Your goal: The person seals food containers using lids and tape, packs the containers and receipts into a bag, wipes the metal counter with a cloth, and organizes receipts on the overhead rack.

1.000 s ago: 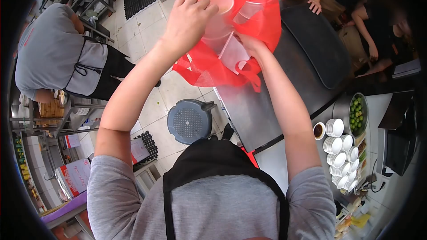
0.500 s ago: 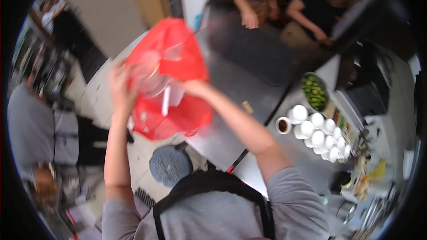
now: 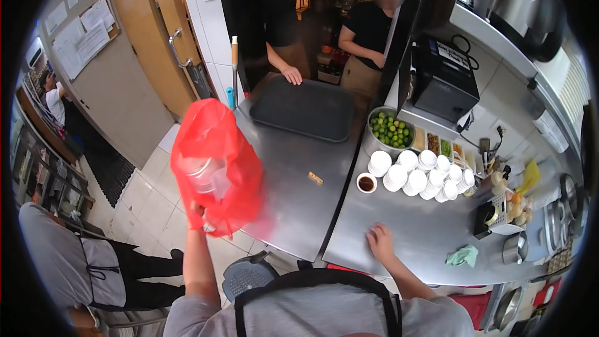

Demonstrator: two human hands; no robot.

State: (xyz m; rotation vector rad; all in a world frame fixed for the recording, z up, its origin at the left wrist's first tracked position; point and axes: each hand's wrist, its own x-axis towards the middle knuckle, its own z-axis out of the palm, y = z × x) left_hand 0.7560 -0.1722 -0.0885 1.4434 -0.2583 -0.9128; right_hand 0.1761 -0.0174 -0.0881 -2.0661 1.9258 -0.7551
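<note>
A translucent red bag (image 3: 240, 178) hangs beside the counter's left edge, with clear containers (image 3: 203, 173) showing inside it. My left hand (image 3: 196, 211) is closed on the lower near side of this bag, its fingers partly covered. On the steel counter (image 3: 368, 243), my right hand (image 3: 380, 243) rests near the front with its fingers apart and nothing in it. Beyond it sit a small cup of dark sauce (image 3: 367, 182) and several stacks of white cups (image 3: 415, 182).
A black tray (image 3: 302, 107) lies at the counter's back, one person's hand (image 3: 291, 75) at its rim. A bowl of green limes (image 3: 390, 130) stands behind the cups. Another person (image 3: 62, 256) is at the left. A grey stool (image 3: 249, 276) stands below the counter's front edge.
The view has turned right. My right hand has come out of the bag and moved down to the counter. The bag, first held by both hands, is now held by my left hand alone.
</note>
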